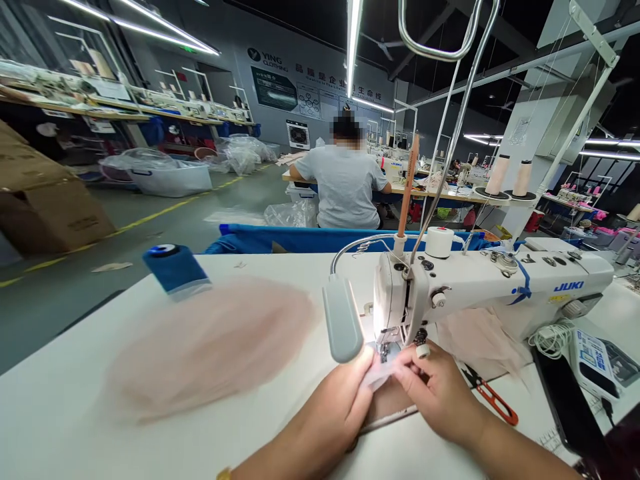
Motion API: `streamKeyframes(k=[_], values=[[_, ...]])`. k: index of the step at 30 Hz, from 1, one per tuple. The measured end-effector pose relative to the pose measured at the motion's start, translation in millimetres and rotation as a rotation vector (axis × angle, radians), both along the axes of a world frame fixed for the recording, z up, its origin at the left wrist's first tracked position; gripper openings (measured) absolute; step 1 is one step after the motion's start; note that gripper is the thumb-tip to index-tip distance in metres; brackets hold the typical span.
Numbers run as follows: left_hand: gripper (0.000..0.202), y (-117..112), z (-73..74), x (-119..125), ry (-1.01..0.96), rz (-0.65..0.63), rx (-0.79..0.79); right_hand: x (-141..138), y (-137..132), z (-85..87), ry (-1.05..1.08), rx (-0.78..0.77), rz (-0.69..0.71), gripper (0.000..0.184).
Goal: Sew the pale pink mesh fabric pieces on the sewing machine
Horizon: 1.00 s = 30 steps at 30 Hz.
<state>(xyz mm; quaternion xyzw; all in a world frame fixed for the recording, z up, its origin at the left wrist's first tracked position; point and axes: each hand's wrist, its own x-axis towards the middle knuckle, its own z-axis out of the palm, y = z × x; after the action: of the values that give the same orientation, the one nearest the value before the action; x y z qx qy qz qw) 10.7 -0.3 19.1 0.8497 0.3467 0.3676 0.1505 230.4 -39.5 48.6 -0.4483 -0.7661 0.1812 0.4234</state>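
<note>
A thin, sheer pale-pink fabric piece (376,377) stretches between my two hands, just in front of the presser foot (384,352) of a white sewing machine (480,273). My left hand (345,390) pinches the fabric's left side, its fingertips partly hidden near the grey lamp head (343,320). On the right side, my right hand (435,387) grips the cloth between thumb and fingers, close to the needle area. A blurred heap of sheer pink fabric (215,347) lies on the table to the left. More pink cloth (483,337) rests behind the right hand, under the machine arm.
Orange-handled thread snips (495,400) lie right of my right hand. Beyond them are a black phone (570,400), a white control box (595,363) and a coiled cable (553,338). A blue thread cone (176,269) stands at the back left. A person (345,177) sits ahead.
</note>
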Motion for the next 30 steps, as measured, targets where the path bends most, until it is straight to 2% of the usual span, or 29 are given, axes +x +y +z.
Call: streamKeyframes(k=[2,4,7,13,15,19,22,26,30], values=[[0.023,2.1,5.1,0.9,-0.009,-0.033,-0.164,-2.1,1.4,-0.7,0.045,-0.061,-0.031,0.02],[0.024,2.5,7.9,1.0,0.014,-0.059,-0.246,-4.1,2.4,-2.3,0.063,-0.094,-0.04,0.021],[0.02,3.5,9.6,1.0,0.022,-0.064,-0.218,-5.8,2.6,-3.9,0.058,-0.077,-0.04,0.021],[0.046,4.1,20.5,0.2,0.02,-0.115,-0.236,-2.6,0.5,-0.1,-0.032,-0.039,-0.041,0.016],[0.043,0.6,22.1,-0.9,0.034,-0.164,-0.13,1.0,-1.8,1.9,-0.142,-0.001,0.006,0.017],[0.031,-12.6,19.8,-4.9,0.06,-0.196,0.203,8.6,-8.8,6.9,-0.477,0.096,0.178,0.027],[0.032,-22.4,22.1,-9.4,0.12,-0.219,0.221,11.1,-12.9,11.4,-0.602,0.097,0.19,0.029],[0.037,-25.1,27.6,-12.9,0.166,-0.232,0.231,10.5,-13.2,13.5,-0.64,0.091,0.172,0.03],[0.035,-16.1,16.3,-9.6,0.126,-0.212,0.296,9.5,-9.9,9.3,-0.643,0.12,0.145,0.028]])
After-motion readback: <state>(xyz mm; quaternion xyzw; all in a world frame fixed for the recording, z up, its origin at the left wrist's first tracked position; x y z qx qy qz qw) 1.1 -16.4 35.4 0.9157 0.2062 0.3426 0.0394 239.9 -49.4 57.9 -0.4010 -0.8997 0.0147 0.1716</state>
